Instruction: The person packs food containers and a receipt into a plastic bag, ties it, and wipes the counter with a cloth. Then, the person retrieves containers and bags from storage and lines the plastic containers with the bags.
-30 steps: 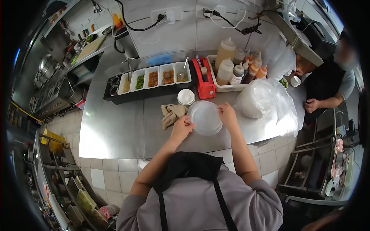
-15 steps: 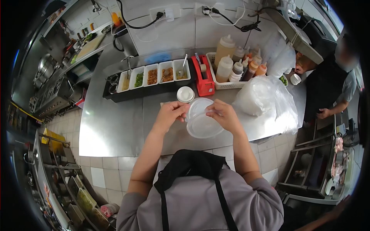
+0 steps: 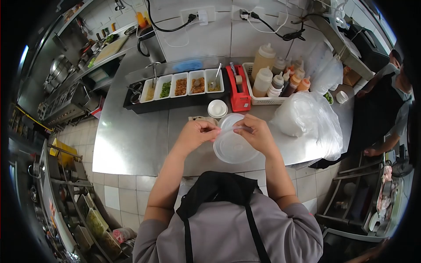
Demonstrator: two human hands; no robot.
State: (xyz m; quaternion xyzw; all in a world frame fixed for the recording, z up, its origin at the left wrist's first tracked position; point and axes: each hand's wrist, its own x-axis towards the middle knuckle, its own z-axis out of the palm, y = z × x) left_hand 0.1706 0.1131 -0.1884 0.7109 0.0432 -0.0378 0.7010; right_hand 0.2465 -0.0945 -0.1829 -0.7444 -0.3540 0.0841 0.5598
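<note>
Holding a clear lid (image 3: 234, 147) above the desk (image 3: 131, 140) at the middle of the frame, I have both hands on its upper rim. My left hand (image 3: 195, 133) is clenched, its grip pinching the lid's edge at the upper left; my right hand (image 3: 256, 131) has its grip closed on the rim at the upper right, fingers curled over it. The lid is tilted, its lower part towards my chest, and I cannot tell whether it is one lid or several stacked.

Just above the hands a small stack of white bowls (image 3: 217, 108) sits on the desk, with a cloth (image 3: 197, 119) partly hidden behind my left hand. Further up, a black tray (image 3: 144, 105) carries a row of white tubs with toppings (image 3: 180, 86). To its right stands a red holder (image 3: 239, 90), then a white basket (image 3: 263, 100) of sauce bottles (image 3: 263, 81). A large plastic bag (image 3: 307, 116) lies on the desk right of my right hand. At the right edge of the frame another person (image 3: 381, 105) stands in dark clothes.
</note>
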